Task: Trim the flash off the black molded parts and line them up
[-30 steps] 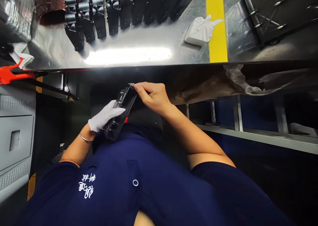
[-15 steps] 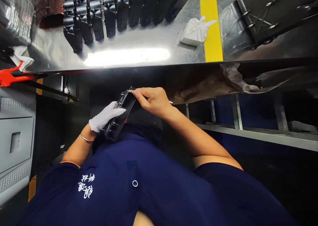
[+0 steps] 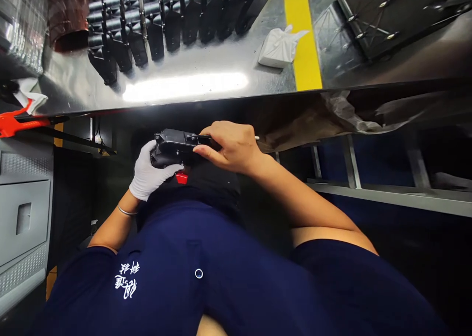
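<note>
A glossy black moulded plastic part point(image 3: 173, 141) is held in front of my navy shirt, just below the table edge. My left hand point(image 3: 147, 172), in a white glove, grips its left end, with the thumb along the near side. My bare right hand point(image 3: 232, 146) is closed at the part's right end, round a thin dark tool point(image 3: 203, 138). A pale tip of this tool sticks out behind the hand; its exact kind is hidden by the fingers. Below the part shows a small red object point(image 3: 181, 177), which I cannot make out.
On the metal table point(image 3: 221, 60) lies a row of similar black parts point(image 3: 162, 26). A small white wrapped packet point(image 3: 278, 48) sits by the yellow tape point(image 3: 304, 36). Red-handled pliers or cutters point(image 3: 14, 123) are at the left edge. A metal rack point(image 3: 387, 193) stands at right.
The black part has turned from a steep slant to nearly level, showing another face. My left hand has shifted up its left end. The right hand has moved slightly right, and the tool now shows.
</note>
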